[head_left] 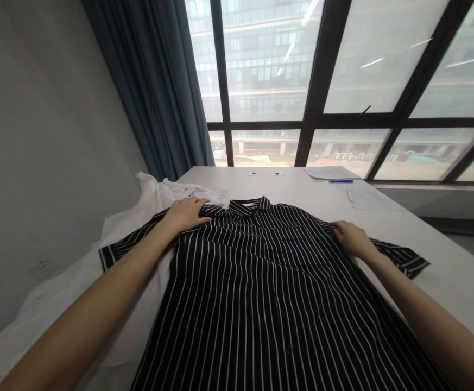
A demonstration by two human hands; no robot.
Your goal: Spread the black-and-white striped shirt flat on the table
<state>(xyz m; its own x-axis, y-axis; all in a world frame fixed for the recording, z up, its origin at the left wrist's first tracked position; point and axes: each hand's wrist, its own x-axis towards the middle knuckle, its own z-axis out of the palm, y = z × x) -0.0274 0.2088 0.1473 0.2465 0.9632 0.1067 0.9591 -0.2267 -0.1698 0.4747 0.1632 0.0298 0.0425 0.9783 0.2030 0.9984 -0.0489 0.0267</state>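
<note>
A black short-sleeved shirt with thin white stripes lies spread face up, collar at the far end. My left hand rests on its left shoulder near the sleeve seam, fingers stretched out and thumb apart. At the opposite shoulder my right hand has its fingers bent together on the cloth by the sleeve; their undersides are hidden. Both sleeves stick out sideways past my forearms. The shirt's lower end runs out of view at the bottom.
White cloth lies heaped along the left side, beside the wall. Papers and a blue pen are on the white table at the far right. Two small round fittings sit near the far edge. A blue curtain and windows stand behind.
</note>
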